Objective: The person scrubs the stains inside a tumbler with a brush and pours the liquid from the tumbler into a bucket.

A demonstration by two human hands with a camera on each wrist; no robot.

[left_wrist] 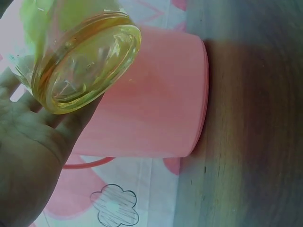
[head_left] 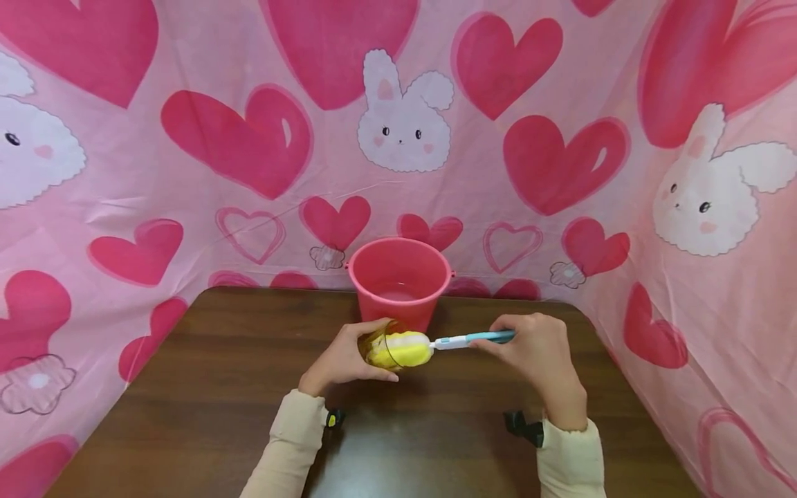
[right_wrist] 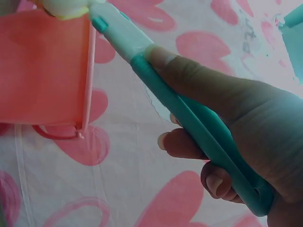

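Pink cloth [head_left: 429, 190] with hearts and bunnies is covering the walls, and a dark wooden table [head_left: 205, 387] is filling the lower part of the head view. Near its far edge a pink bucket [head_left: 391, 311] is standing upright, just behind the hands.

So the key bit is how the two held things are lining up. An amber glass [head_left: 376, 351] is lying tipped on its side above the table, its mouth facing right, and the left hand [head_left: 342, 356] is clasping it, fingers and thumb spread around the outside. Sponge brush [head_left: 451, 342] is pointing left, long axis running pretty much sideways, and its yellow-and-white head [head_left: 412, 350] is sitting partly inside the glass, partly poking out. The right hand [head_left: 538, 353] is pinching the handle's far end, so its grip is clamping the brush while the left one is nearer the sponge. Any push or pull would probably be working along that sideways line.

Left wrist view is showing the thick glass base [left_wrist: 97, 66], which the head view is hiding. Right wrist view is showing the thumb lying along the teal handle [right_wrist: 182, 123], and a looped end too.
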